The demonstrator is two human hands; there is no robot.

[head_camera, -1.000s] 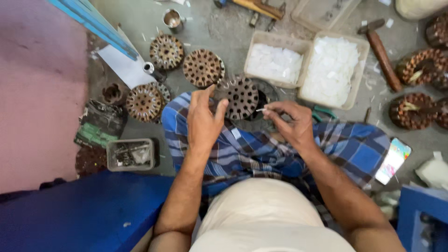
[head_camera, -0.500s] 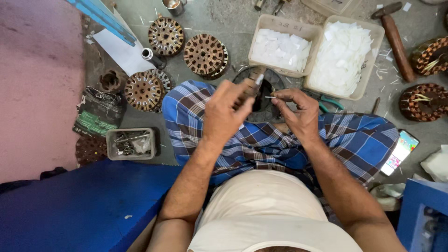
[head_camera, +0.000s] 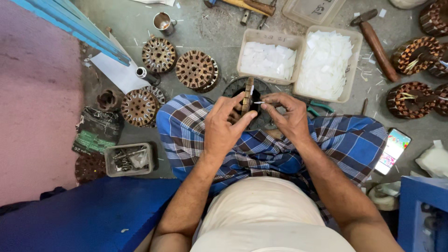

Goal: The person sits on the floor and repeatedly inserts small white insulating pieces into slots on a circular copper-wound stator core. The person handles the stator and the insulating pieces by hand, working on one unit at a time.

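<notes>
I sit on the floor with a blue checked cloth (head_camera: 261,149) over my crossed legs. My left hand (head_camera: 225,126) grips a round slotted metal core (head_camera: 248,95), held on edge above my knees. My right hand (head_camera: 288,116) pinches a small white slip (head_camera: 258,102) at the core's side, its fingertips touching the core. Just beyond my hands stand two plastic tubs of white slips, one smaller (head_camera: 267,59) and one larger (head_camera: 326,63).
Three bare slotted cores (head_camera: 159,54) (head_camera: 195,69) (head_camera: 139,107) lie left of the tubs. Wound cores (head_camera: 413,99) and a hammer (head_camera: 374,42) lie at the right, a phone (head_camera: 393,150) by my right knee. A small box of metal parts (head_camera: 129,159) sits at left.
The core went from lying flat between my hands to standing on edge in my left hand. My right hand closed in against its side with the slip.
</notes>
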